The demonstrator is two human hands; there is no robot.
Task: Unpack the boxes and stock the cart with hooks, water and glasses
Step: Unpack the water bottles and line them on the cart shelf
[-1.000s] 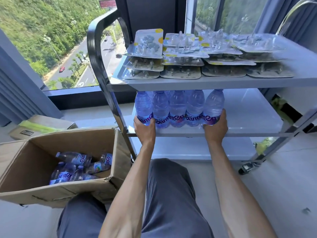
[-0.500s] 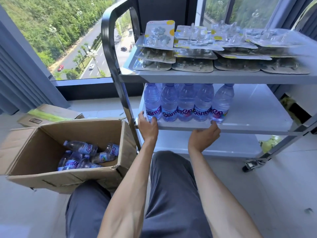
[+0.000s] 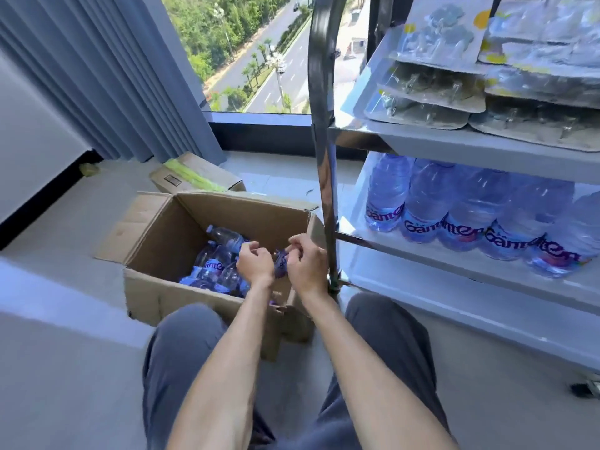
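Observation:
Both my hands hang over the open cardboard box [image 3: 156, 287] on the floor, backs toward me. My left hand [image 3: 255, 264] has loosely curled fingers above the loose water bottles [image 3: 211, 267] and holds nothing that I can see. My right hand [image 3: 306, 264] is curled beside a bottle with a purple label [image 3: 281, 263]; whether it grips that bottle is hidden. On the cart [image 3: 422, 290] at the right, a row of water bottles [image 3: 454, 219] stands on the middle shelf. Packs of hooks [image 3: 454, 92] lie stacked on the top shelf.
The cart's upright steel post [image 3: 324, 157] stands right next to my right hand and the box's right wall. A second, closed box with green tape [image 3: 198, 180] lies behind, by the window and curtain [image 3: 113, 76]. My knees are below the box.
Both hands left the bottles on the cart's middle shelf and swung left and down to the box. My view turned left with them.

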